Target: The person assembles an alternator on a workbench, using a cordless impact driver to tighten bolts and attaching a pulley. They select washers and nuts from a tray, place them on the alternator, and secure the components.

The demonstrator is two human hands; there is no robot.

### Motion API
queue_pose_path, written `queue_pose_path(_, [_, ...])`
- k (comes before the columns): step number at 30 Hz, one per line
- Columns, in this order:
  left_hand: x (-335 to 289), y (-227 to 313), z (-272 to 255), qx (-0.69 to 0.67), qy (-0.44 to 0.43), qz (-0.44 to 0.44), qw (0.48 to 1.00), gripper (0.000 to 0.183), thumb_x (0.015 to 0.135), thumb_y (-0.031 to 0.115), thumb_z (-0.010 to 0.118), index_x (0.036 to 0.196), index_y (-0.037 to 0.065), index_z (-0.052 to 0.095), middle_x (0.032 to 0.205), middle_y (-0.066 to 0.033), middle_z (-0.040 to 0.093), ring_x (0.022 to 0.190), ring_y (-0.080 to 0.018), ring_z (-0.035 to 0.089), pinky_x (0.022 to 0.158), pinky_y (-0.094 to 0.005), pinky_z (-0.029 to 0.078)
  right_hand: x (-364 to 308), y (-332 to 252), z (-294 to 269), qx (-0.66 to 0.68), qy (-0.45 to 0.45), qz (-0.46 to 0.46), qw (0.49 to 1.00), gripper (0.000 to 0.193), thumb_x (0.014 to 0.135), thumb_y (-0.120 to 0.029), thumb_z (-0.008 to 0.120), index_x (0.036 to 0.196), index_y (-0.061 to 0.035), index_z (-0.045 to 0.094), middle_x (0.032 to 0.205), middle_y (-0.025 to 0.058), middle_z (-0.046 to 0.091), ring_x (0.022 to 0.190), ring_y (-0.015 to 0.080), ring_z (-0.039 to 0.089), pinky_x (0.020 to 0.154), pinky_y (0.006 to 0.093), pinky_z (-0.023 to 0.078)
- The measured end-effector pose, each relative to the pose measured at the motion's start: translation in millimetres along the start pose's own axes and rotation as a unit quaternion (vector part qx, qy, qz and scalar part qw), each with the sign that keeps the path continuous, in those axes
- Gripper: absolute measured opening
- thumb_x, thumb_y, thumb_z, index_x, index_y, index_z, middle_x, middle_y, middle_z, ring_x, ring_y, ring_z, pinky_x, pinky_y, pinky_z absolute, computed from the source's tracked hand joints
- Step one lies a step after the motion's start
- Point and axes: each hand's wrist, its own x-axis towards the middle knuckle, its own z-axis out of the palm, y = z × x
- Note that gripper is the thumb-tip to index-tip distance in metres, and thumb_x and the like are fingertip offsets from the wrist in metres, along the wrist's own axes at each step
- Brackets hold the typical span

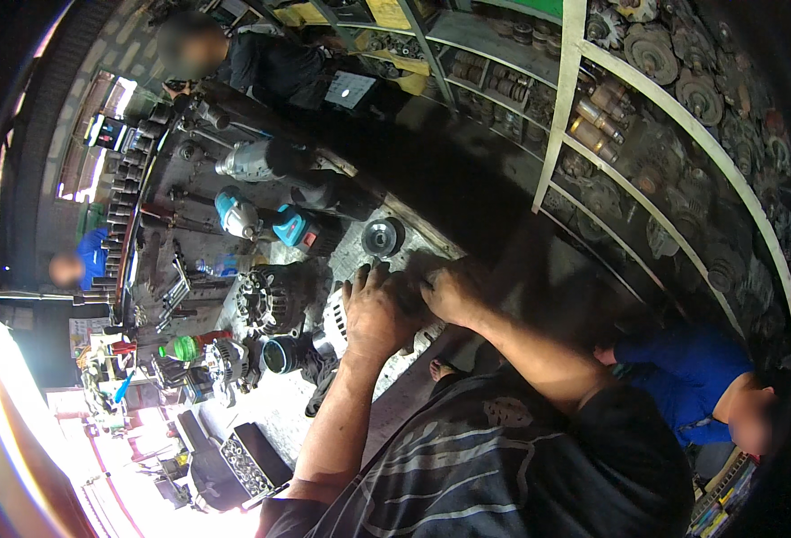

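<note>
Just in front of me on the bench is a silver alternator (334, 321) with slotted vents, partly covered by my hands. My left hand (376, 309) lies over it, fingers bent around its upper side. Close by on the right, my right hand (453, 294) has its fingers curled in; whatever they grip is in dark shadow. Beyond both hands sits a round dark pulley (383, 238). To the left stands a second alternator (270, 300), with a dark cylindrical part with a blue rim (280, 354) and a dark cloth (322, 372) nearer me.
Blue power tools (298, 229) and a grey impact wrench (259, 161) lie farther back. Sockets (126, 188) line the bench's left edge, near several wrenches (177, 289). A black box of small parts (247, 462) is at lower left. Shelves of parts (606, 117) rise at right. Other people are around.
</note>
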Motion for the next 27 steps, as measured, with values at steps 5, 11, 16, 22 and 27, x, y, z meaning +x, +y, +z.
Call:
queue_pose_path(5, [-1.2,0.0,-1.1,0.012,-0.002,0.011,1.000,0.073,0.081,0.058,0.085,0.142,0.020,0.072,0.154,-0.0183,0.060,0.151,-0.0453,0.046,0.125,-0.0673,0.032,7.5,1.0,6.0,0.019,-0.072,0.104,0.992,0.046,0.105,-0.035,0.065,0.131,0.0025,0.074,0.134,0.0315,0.071,0.129,0.0427,0.068,0.111,0.0488,0.052])
queue_pose_path(11, [-3.5,-4.1,6.1,0.012,0.037,0.021,0.999,0.068,0.083,0.055,0.084,0.139,0.017,0.073,0.151,-0.0186,0.061,0.149,-0.0440,0.048,0.124,-0.0659,0.034,-8.9,8.9,9.2,0.235,-0.066,0.127,0.961,0.056,0.110,-0.035,0.059,0.154,-0.0005,0.058,0.158,0.0276,0.058,0.150,0.0341,0.053,0.123,0.0442,0.042])
queue_pose_path(16, [-3.2,-4.9,4.9,0.003,0.040,0.024,0.999,0.062,0.086,0.050,0.082,0.135,0.013,0.074,0.146,-0.0188,0.063,0.146,-0.0440,0.051,0.123,-0.0658,0.035,5.8,-0.2,-17.3,-0.035,-0.112,0.004,0.993,0.055,0.110,-0.041,0.059,0.145,-0.0001,0.064,0.151,0.0271,0.063,0.142,0.0380,0.060,0.119,0.0467,0.046])
queue_pose_path(22, [-2.7,-5.4,5.5,-0.011,0.043,0.031,0.999,0.061,0.086,0.050,0.081,0.135,0.014,0.074,0.144,-0.0187,0.065,0.145,-0.0444,0.052,0.123,-0.0659,0.035,1.2,-11.9,-26.9,0.034,-0.086,0.034,0.995,0.050,0.105,-0.036,0.062,0.138,0.0017,0.069,0.136,0.0306,0.070,0.130,0.0420,0.068,0.113,0.0511,0.051])
queue_pose_path(27, [-6.0,-6.5,5.4,-0.007,0.054,0.042,0.998,0.061,0.087,0.049,0.081,0.137,0.014,0.074,0.146,-0.0193,0.064,0.148,-0.0453,0.050,0.124,-0.0668,0.034,-1.8,-11.2,-26.6,-0.072,-0.149,-0.049,0.985,0.057,0.107,-0.037,0.056,0.140,0.0098,0.065,0.138,0.0372,0.066,0.136,0.0462,0.063,0.118,0.0505,0.047])
